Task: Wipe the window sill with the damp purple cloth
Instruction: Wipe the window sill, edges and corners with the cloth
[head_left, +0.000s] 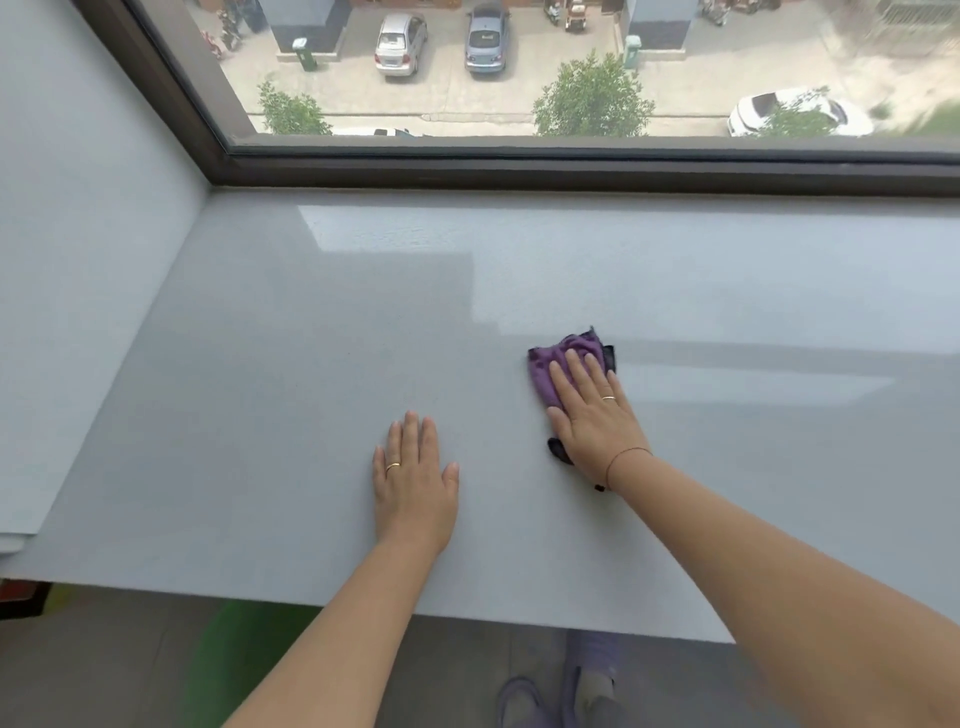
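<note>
Two hands flat on a pale grey window sill below a dark-framed window.

The purple cloth lies on the sill well short of the window frame; the right hand presses it flat, fingers together and extended. Left of the cloth, apart from it, the left hand rests palm-down on bare sill, fingers loosely spread, holding nothing.

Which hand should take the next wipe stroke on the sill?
Right. The right hand already lies flat on the purple cloth, pressing it onto the window sill. The left hand is bare, palm down on the sill, apart from the cloth, and looks like a brace.
</note>
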